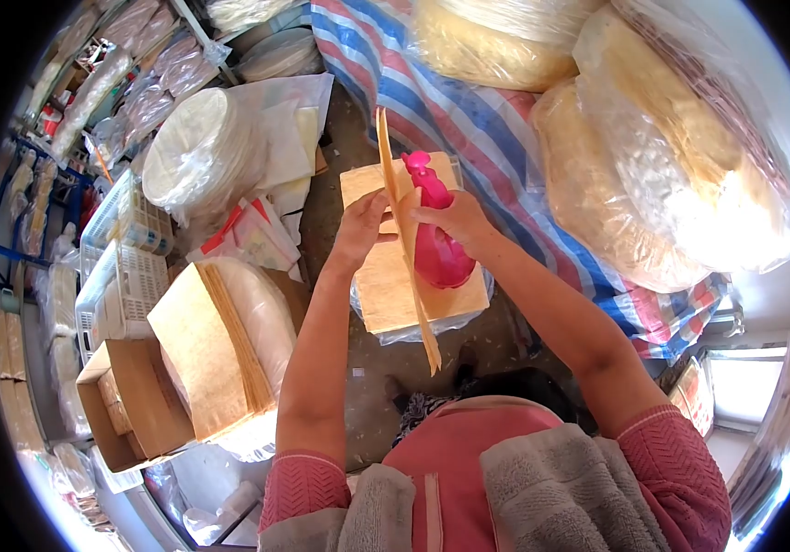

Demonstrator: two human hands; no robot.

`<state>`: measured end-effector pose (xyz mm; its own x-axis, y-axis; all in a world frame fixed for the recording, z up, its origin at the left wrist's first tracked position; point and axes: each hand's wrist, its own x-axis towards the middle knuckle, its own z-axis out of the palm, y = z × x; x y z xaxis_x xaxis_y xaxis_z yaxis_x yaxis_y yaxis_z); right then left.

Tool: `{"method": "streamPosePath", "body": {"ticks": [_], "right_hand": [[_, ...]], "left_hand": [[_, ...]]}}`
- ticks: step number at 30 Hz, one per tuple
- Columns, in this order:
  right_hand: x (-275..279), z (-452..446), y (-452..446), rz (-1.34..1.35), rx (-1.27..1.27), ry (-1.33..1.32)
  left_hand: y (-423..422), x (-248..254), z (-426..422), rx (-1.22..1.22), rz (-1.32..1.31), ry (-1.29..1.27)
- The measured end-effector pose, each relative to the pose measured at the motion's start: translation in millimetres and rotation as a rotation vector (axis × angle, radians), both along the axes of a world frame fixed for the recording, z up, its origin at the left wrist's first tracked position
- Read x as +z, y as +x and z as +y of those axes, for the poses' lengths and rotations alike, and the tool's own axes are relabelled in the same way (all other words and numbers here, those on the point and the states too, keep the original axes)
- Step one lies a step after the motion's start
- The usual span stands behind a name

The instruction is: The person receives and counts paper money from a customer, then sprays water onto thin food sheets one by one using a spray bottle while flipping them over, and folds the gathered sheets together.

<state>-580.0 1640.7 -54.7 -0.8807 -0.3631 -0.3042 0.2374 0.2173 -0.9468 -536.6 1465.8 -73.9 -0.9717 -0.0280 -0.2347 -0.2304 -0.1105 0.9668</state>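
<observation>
My left hand [361,230] is closed on a thin tan sheet [421,308], fingers and thumb pinching it near its middle. That sheet stands upright and shows nearly edge-on. Just right of it, my right hand [457,221] is closed around the narrow neck of a bright pink spray bottle [443,258]; the thumb reaches toward the sheet, and the other fingers are mostly hidden. The bottle's head points up and away from me. Below both hands lies a stack of similar tan sheets [381,294]. Whether the bottle's base touches this stack I cannot tell.
To the left, more tan sheets [202,345] lean beside an open cardboard box [142,405] and white plastic baskets [137,294]. Bagged round stacks [206,152] sit behind them. On the right, large plastic-wrapped bundles [662,175] rest on a striped tarp [496,138].
</observation>
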Motion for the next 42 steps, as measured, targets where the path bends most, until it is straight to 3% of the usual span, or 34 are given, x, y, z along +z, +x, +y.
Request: {"method": "streamPosePath", "body": {"ticks": [3, 6, 9, 13, 15, 17, 20, 23, 26, 28, 30, 33, 34, 37, 39, 41, 42], "right_hand": [[4, -1, 4, -0.035, 0.019, 0.013], [3, 7, 8, -0.027, 0.018, -0.006], [8, 33, 18, -0.036, 0.082, -0.026], [35, 70, 36, -0.125, 0.172, -0.077], [41, 89, 38, -0.198, 0.238, -0.026], [38, 95, 46, -0.067, 0.315, 0.168], [30, 96, 52, -0.025, 0.45, 0.407], [21, 95, 60, -0.062, 0.595, 0.555], [23, 88, 64, -0.066, 0.591, 0.554], [16, 95, 59, -0.018, 0.507, 0.534], [14, 111, 50, -0.091, 0.325, 0.295], [11, 132, 46, -0.141, 0.109, -0.002], [12, 136, 48, -0.147, 0.05, -0.09], [16, 143, 59, -0.182, 0.009, 0.023], [11, 144, 63, -0.147, 0.132, 0.319], [-6, 144, 70, 0.018, 0.282, 0.547], [1, 136, 76, -0.036, 0.333, 0.572]], "left_hand": [[18, 14, 2, 0.055, -0.158, -0.179], [79, 24, 15, 0.005, -0.162, -0.115], [130, -17, 17, 0.015, -0.051, -0.248], [157, -31, -25, 0.034, -0.112, 0.158], [163, -65, -45, 0.11, -0.131, 0.323], [165, -99, -53, 0.169, -0.193, 0.44], [172, -186, -66, 0.287, -0.351, 0.226], [188, -219, -59, 0.309, -0.344, -0.038], [230, -318, -55, 0.714, -0.441, -0.144], [259, -301, -45, 0.791, -0.642, 0.307], [282, -336, -20, 0.767, -0.747, 0.63], [263, -289, 28, 0.709, -0.576, 0.937], [258, -283, 32, 0.713, -0.57, 0.934], [235, -257, 36, 0.83, -0.48, 0.965], [224, -230, 40, 1.032, -0.324, 1.033], [216, -235, 52, 1.017, -0.37, 0.854], [211, -237, 55, 1.011, -0.389, 0.765]]}}
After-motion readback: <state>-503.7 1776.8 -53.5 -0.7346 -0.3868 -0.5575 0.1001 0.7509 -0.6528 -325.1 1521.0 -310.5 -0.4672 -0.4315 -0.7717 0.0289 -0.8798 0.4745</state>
